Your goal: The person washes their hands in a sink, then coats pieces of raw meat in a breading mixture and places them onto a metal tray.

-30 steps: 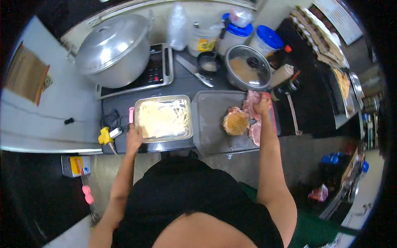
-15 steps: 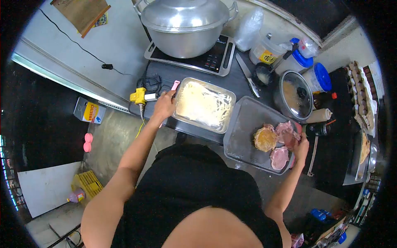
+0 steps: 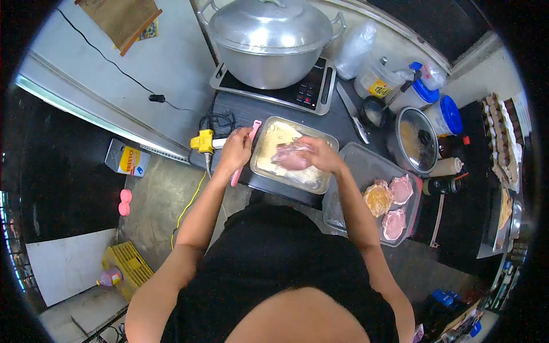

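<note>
My right hand (image 3: 321,154) is closed on a raw meat slice (image 3: 293,156), blurred by motion, low over the metal tray (image 3: 323,184) of pale, flour-like powder (image 3: 281,132). My left hand (image 3: 236,151) is left of this tray, its fingers curled over a long pink utensil (image 3: 255,127); its exact kind is hidden. To the right, a grey plastic tray (image 3: 355,160) holds two pink meat slices (image 3: 394,224) and a yellowish, coated-looking piece (image 3: 378,198). My right forearm crosses over this tray's left part.
A large lidded pot (image 3: 269,63) stands on an induction cooker (image 3: 311,91) behind. A knife (image 3: 353,112), a black ladle (image 3: 374,111) and a glass-lidded pot (image 3: 413,140) are at the back right. A yellow plug adapter (image 3: 202,141) with cables is at left.
My right hand has moved left from the grey tray to the metal tray, carrying a meat slice. My left hand stays by the pink utensil. The view has shifted slightly.
</note>
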`<control>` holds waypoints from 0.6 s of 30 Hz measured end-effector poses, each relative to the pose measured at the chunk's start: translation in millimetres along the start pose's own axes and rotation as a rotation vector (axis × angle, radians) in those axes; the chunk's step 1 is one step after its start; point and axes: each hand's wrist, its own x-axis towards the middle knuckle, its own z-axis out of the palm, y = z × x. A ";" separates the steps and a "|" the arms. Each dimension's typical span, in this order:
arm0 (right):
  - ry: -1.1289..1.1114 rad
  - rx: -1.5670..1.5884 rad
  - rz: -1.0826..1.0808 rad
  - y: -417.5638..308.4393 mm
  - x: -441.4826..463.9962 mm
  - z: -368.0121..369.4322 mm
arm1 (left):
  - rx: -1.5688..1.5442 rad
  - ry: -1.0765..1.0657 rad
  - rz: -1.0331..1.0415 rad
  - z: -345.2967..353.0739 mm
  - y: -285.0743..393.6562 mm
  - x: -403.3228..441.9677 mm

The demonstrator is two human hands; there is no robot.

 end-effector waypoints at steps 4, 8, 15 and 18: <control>-0.099 0.217 0.145 63.8 70.8 37.9 | 0.003 0.029 -0.043 0.7 -1.3 -7.5; 0.154 -0.282 0.027 83.4 96.1 48.0 | 0.098 -0.069 0.048 18.8 4.5 -11.5; 0.434 -0.656 -0.081 50.1 68.6 68.7 | 0.410 -0.390 0.306 82.0 -9.4 -15.6; 0.293 -0.679 -0.173 70.3 52.3 84.1 | 0.539 -0.451 0.281 93.7 -18.1 -17.6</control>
